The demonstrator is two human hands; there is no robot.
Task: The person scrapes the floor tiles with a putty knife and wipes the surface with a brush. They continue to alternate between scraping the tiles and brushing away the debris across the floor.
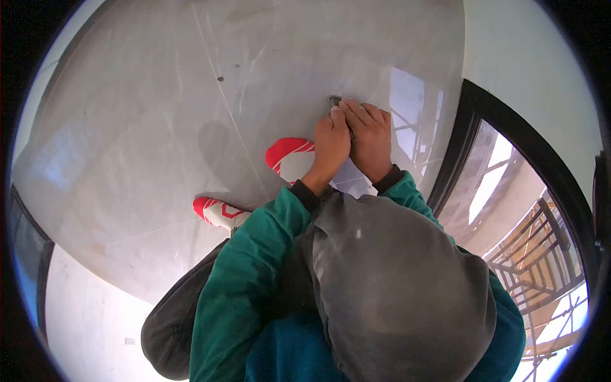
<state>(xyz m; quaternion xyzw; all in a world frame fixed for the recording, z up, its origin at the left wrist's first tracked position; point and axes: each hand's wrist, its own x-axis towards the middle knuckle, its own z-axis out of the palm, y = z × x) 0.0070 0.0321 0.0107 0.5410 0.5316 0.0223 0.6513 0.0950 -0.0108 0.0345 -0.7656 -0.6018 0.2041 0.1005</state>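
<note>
Both of my hands are close together over the grey tiled floor (254, 76), near the upper middle of the view. My left hand (330, 141) is closed around a small dark tool (335, 100), whose tip shows just beyond the fingertips. Pressed beside it, my right hand (369, 137) is also closed on the tool, with its fingers over the top. Most of the tool is hidden by the fingers. Its tip is at the floor surface.
Below and left of my hands are two red and white shoes or socks (286, 156). A black-framed glass door or window (468, 121) stands at the right beside a white wall (522, 57). Small dark bits (221, 79) lie on the floor at the upper left.
</note>
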